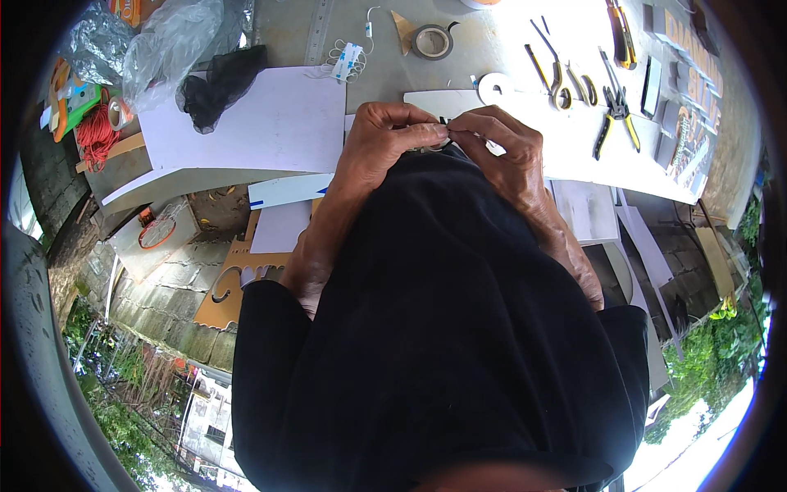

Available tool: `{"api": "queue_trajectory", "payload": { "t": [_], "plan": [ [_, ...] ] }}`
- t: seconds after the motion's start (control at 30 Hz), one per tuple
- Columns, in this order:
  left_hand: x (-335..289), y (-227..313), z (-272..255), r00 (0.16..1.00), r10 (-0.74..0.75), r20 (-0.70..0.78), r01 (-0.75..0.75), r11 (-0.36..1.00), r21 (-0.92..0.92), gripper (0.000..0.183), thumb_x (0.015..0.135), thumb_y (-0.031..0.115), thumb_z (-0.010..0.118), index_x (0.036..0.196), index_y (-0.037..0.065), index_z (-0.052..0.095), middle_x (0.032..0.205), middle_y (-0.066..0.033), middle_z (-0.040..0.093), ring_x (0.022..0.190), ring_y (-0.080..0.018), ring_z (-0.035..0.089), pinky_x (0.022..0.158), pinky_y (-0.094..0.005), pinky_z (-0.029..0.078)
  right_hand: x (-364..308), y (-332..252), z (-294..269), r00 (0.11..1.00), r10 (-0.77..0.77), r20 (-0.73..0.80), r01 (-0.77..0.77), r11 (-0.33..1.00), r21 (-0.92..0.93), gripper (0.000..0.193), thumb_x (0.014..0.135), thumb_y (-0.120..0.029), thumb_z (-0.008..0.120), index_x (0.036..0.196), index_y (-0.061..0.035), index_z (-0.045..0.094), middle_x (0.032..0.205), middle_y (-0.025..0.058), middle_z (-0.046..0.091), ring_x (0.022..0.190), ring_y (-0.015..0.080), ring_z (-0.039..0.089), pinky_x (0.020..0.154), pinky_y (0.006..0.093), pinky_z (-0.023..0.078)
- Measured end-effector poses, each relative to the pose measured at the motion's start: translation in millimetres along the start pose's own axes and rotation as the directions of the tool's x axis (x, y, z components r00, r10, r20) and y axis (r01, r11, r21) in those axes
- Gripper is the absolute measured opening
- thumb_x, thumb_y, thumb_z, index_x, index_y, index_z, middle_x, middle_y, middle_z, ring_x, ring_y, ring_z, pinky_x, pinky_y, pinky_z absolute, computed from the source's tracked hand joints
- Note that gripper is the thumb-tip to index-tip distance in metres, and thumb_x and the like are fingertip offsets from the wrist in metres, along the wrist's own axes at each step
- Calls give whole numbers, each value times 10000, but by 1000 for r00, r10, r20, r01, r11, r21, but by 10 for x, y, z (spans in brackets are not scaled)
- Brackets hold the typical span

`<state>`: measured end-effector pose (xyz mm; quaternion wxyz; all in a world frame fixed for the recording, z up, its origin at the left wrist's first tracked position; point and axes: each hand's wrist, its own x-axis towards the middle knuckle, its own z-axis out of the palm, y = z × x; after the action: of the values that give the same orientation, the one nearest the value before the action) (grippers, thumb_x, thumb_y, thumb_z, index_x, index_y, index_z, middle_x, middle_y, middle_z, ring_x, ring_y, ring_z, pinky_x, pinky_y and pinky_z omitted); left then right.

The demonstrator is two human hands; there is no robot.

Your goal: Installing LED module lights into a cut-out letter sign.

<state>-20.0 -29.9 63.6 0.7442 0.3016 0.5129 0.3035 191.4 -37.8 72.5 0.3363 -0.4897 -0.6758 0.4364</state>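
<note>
My left hand (381,143) and my right hand (507,141) meet at the table's near edge, close in front of my dark shirt (459,287). Thumb and fingers of both are pinched together at one spot. A bit of something small and dark shows between the fingertips, too small and too covered to name. Just beyond my right hand, a flat white ring-shaped piece (494,84) lies on a white sheet (426,98). Part of that sheet is hidden behind my hands.
At the right lie pliers (616,119), scissors (557,86), a utility knife (623,41) and raised letters (693,66). A dark tape roll (432,41) and a white cable (348,61) sit farther back. Leftward are white board (262,115), black cloth (217,86), plastic bags (176,49) and red cord (98,139).
</note>
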Motion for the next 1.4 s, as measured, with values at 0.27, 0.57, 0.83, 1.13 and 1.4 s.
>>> {"api": "queue_trajectory", "payload": {
  "t": [0.27, 0.57, 0.83, 1.13, 1.4],
  "plan": [
    [-12, -7, -41, 999, 34, 41, -38, 994, 104, 158, 836, 109, 848, 936, -5, 803, 832, -95, 773, 750, -115, 690, 713, -264, 552, 35, 8, -51, 999, -50, 14, 51, 998, -36, 221, 822, 23, 800, 1029, -50, 776, 882, 66, 717, 777, 181, 703, 640, 313, 566],
    [-112, 54, 134, 873, 488, -9, -357, 651, 670, 147, 790, 14, 824, 926, 71, 811, 850, -65, 757, 797, -171, 668, 727, -342, 545, 80, -33, -4, 986, -155, 56, 163, 963, -215, 164, 822, 37, 753, 971, -15, 711, 836, 85, 604, 773, 252, 628, 665, 384, 527],
    [6, 3, 113, 831, 551, 82, -434, 548, 715, 134, 825, 93, 824, 957, 76, 821, 833, -63, 755, 803, -214, 642, 682, -331, 549, 66, 42, 31, 995, -88, 44, 96, 960, -262, 89, 862, 7, 717, 920, -9, 651, 868, 102, 604, 805, 285, 629, 694, 415, 532],
    [-1, 92, 39, 952, 304, 42, -283, 817, 502, 159, 882, 173, 797, 971, 42, 813, 836, -98, 729, 738, -169, 627, 720, -327, 496, 137, -20, -175, 975, 113, 190, -105, 993, -51, 89, 926, -38, 712, 1000, 9, 699, 891, 108, 706, 816, 260, 731, 721, 378, 577],
    [32, 133, -21, 999, 9, 30, -17, 968, 250, 138, 869, 90, 767, 958, -13, 787, 867, -63, 731, 807, -133, 647, 794, -288, 496, 114, 23, -194, 965, 100, 244, -113, 993, 42, 149, 940, -13, 685, 1089, -7, 679, 931, 115, 724, 858, 238, 749, 772, 368, 603]
  ]
}}
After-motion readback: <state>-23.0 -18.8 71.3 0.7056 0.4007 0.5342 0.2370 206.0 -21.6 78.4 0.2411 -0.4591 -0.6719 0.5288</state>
